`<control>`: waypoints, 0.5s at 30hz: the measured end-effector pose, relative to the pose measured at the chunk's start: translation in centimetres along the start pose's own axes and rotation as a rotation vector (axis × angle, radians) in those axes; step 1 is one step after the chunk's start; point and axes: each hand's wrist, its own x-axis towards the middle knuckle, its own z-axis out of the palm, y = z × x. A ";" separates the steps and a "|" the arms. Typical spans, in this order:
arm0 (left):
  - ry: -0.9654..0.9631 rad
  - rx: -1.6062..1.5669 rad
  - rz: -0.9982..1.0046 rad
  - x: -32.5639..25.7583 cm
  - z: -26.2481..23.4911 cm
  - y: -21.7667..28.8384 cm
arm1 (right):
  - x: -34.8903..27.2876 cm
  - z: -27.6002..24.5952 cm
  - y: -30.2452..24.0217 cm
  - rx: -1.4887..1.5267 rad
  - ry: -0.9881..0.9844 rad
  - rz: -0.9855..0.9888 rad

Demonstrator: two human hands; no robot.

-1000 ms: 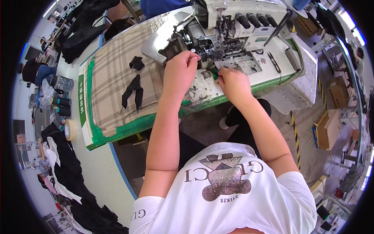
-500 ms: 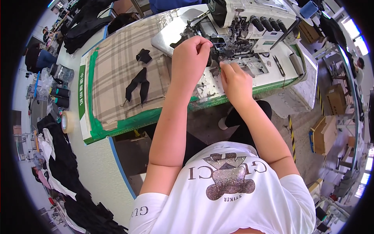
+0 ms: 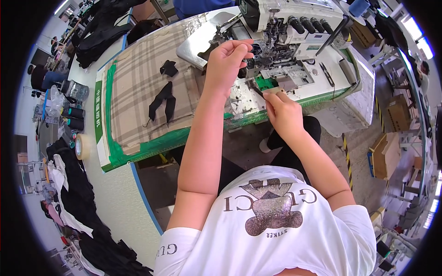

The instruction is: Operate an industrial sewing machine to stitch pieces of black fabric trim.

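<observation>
A white overlock sewing machine (image 3: 301,20) stands at the back right of the table, its metal workings exposed. My left hand (image 3: 225,64) is raised in front of these workings with fingers curled and thumb against fingertips. Anything thin held there is too small to make out. Closer to the table's front edge, my right hand (image 3: 284,112) has its fingertips closed at the end of a dark narrow plate (image 3: 257,87) on the machine's front. Beside that plate a green patch (image 3: 266,83) shows in an opening. Dark lint lies scattered around it.
Black fabric scraps (image 3: 162,102) lie on the checked table cover (image 3: 133,92), edged with green tape. Black tweezers (image 3: 327,75) rest at the machine's right. A tape roll (image 3: 83,146) and dark garments (image 3: 76,193) occupy the left table. A cardboard box (image 3: 386,155) stands at right.
My right hand has moved slightly down toward me, and the green patch beside the dark plate now shows. My left hand has shifted a little up, its fingers less tightly bunched.
</observation>
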 end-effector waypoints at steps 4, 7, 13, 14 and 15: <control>-0.074 -0.236 -0.061 0.5 0.4 -0.2 | 1.8 -0.9 0.0 0.025 0.101 -0.002; -0.105 -0.313 -0.066 0.7 0.5 -0.4 | 0.7 0.3 1.4 -0.025 0.042 0.017; -0.022 -0.319 -0.066 1.0 0.3 -1.0 | -0.1 -1.1 2.4 -0.001 0.052 -0.032; -0.016 -0.303 -0.068 1.0 0.5 -0.9 | 0.8 -1.5 2.6 -0.046 0.055 -0.088; -0.014 -0.304 -0.069 1.0 0.7 -0.8 | 1.6 -1.5 3.3 -0.091 0.056 -0.145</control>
